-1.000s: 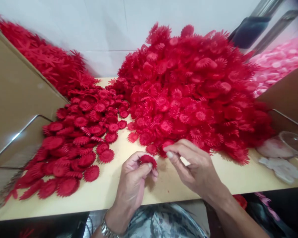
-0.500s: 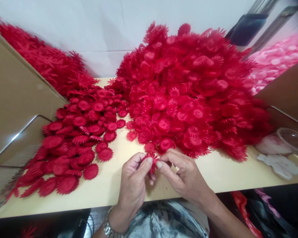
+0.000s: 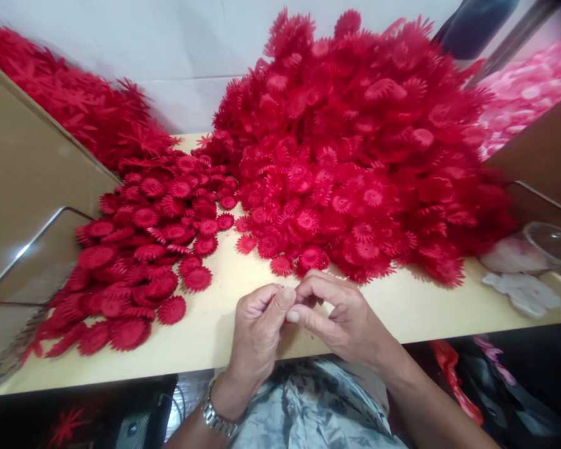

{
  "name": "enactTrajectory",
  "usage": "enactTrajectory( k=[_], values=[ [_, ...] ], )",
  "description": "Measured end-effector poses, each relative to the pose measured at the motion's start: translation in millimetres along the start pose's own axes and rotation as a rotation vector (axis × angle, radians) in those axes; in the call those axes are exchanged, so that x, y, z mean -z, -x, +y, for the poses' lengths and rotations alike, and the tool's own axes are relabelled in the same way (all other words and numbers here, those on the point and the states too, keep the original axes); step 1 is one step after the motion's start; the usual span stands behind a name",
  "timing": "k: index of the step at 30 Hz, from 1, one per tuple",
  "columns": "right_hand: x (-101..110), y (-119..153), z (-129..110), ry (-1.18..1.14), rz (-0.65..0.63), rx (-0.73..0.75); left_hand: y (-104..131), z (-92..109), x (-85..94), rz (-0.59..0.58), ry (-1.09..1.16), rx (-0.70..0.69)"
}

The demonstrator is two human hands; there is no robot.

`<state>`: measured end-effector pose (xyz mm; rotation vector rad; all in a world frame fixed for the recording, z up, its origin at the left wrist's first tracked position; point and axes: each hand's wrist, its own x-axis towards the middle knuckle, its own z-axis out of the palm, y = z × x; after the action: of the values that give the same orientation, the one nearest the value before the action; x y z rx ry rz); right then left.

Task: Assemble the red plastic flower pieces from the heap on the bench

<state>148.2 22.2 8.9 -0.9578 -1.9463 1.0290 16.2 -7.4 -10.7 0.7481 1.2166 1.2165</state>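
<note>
My left hand (image 3: 258, 330), with a metal watch (image 3: 217, 416) on its wrist, is closed in a pinch, thumb pressed against the fingers. My right hand (image 3: 345, 317) is closed too, its thumb and fingertips meeting the left fingertips over the front of the table. Whatever lies between the fingers is hidden. Just beyond the hands are the nearest red fringed flower discs (image 3: 281, 265), at the front of a tall heap of red fringed flowers (image 3: 327, 156). To the left lies a lower pile of red round discs with toothed edges (image 3: 161, 284).
A cardboard panel (image 3: 32, 143) with a wire bookend (image 3: 25, 249) borders the left side. Red petal pieces (image 3: 70, 100) are heaped behind it. At right are a brown panel (image 3: 542, 149), a clear plastic cup (image 3: 554, 243), white scraps (image 3: 523, 293) and pink pieces (image 3: 533, 93) beyond.
The red fringed flower that showed between my fingertips is now out of sight, and both hands have drawn closer together. The camera view has tilted slightly down.
</note>
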Motion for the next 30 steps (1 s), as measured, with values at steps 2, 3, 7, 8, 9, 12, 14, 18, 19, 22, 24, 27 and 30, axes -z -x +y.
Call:
enactTrajectory(
  k=[2,3,7,8,9,12,14,18,19,22,24,27,30],
  values=[
    [1.3,1.4,0.2,-0.005,-0.002,-0.019,0.7,-2.0,3.3,-0.028,-0.022,-0.009],
    [1.7,2.3,-0.1,0.003,0.004,-0.023,1.4,-3.2,5.1,-0.051,-0.027,-0.008],
    [-3.7,6.8,-1.3,0.024,0.111,-0.052,6.3,-7.7,8.6,-0.131,0.004,0.001],
    [-6.9,7.9,-1.1,0.022,0.16,-0.068,7.6,-8.0,8.1,-0.118,0.016,0.004],
    [-10.0,8.9,-0.4,0.021,0.211,-0.082,8.6,-7.6,7.3,-0.093,0.031,0.007],
    [-12.6,9.0,4.1,0.026,0.373,-0.086,9.4,-2.0,6.8,-0.003,0.105,0.015],
    [-4.7,5.6,8.7,0.082,0.522,-0.066,7.7,4.3,10.1,0.054,0.158,-0.005],
    [20.4,-6.2,18.2,0.595,0.5,0.059,1.8,13.9,20.3,0.02,0.143,0.0],
    [24.4,-8.9,20.1,0.761,0.426,0.08,0.4,14.8,21.6,0.002,0.139,0.016],
    [27.4,-13.6,24.1,1.119,0.313,0.064,-2.7,15.2,19.9,0.012,0.175,0.063],
    [25.7,-13.4,25.3,1.201,0.301,0.046,-4.3,15.0,15.8,0.025,0.193,0.089],
    [23.8,-10.2,24.5,1.126,0.325,0.092,-6.9,14.9,9.3,0.016,0.193,0.091],
    [21.1,-5.6,17.7,0.88,0.354,0.156,-9.3,13.6,4.9,0.029,0.21,0.085]
  ],
)
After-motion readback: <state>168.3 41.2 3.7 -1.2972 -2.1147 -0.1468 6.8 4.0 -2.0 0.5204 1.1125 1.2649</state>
